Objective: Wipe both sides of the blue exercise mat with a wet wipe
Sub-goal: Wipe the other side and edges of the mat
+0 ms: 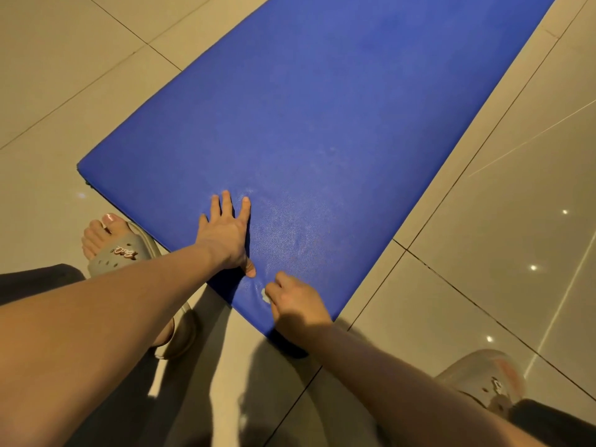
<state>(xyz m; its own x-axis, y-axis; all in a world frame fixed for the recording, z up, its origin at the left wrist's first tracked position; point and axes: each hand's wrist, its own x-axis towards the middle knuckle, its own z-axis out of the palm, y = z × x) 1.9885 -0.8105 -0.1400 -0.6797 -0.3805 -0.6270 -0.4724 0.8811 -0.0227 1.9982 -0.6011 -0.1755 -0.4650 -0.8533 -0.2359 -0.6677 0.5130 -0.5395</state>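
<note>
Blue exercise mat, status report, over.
Left hand flat on smooth blue padded exercise mat. Right hand holds small white wet wipe against near corner. No obstruction visible.

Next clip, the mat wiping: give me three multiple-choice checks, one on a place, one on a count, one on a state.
1. Where is the wet wipe?
A) on the bare tiles
B) in the right hand, at the near end of the mat
C) at the mat's far end

2. How many slippers show?
A) none
B) one
C) two

3. How does the left hand lie?
A) flat on the mat, fingers spread
B) clenched in a fist
C) lifting a corner

Answers:
1 B: a bit of white wipe peeks from the right hand's curled fingers.
2 C: one sits beside each forearm.
3 A: its palm and fingers lie on the blue surface.
</note>
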